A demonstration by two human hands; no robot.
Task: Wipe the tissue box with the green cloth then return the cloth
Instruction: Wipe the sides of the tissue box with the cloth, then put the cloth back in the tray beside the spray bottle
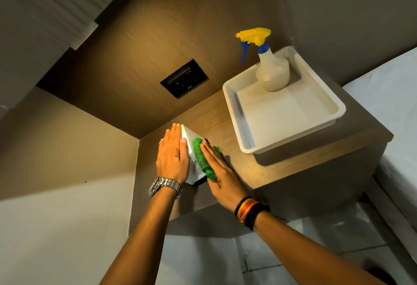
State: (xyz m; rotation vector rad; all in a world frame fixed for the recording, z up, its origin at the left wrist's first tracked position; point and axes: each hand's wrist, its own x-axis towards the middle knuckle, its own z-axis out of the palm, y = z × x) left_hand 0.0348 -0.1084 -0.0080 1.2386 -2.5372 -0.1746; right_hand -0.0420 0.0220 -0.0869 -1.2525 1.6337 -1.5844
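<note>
Both hands lie flat against the tissue box (190,149) — the left hand (172,156) open along its left face with fingers straight, grasping nothing, the right hand (222,177) open too, its palm pressing the green cloth (203,158) onto the box's right face. The box stands near the shelf's (259,172) front-left corner, close to the side wall on its left, with its near end almost at the front edge. Bare shelf lies to the right of the cloth — then comes the white tray (248,135), well apart from the box, with a spray bottle (272,70) upright in its far corner. Both forearms reach up from below, a watch (165,185) on the left wrist and bands (248,211) on the right
</note>
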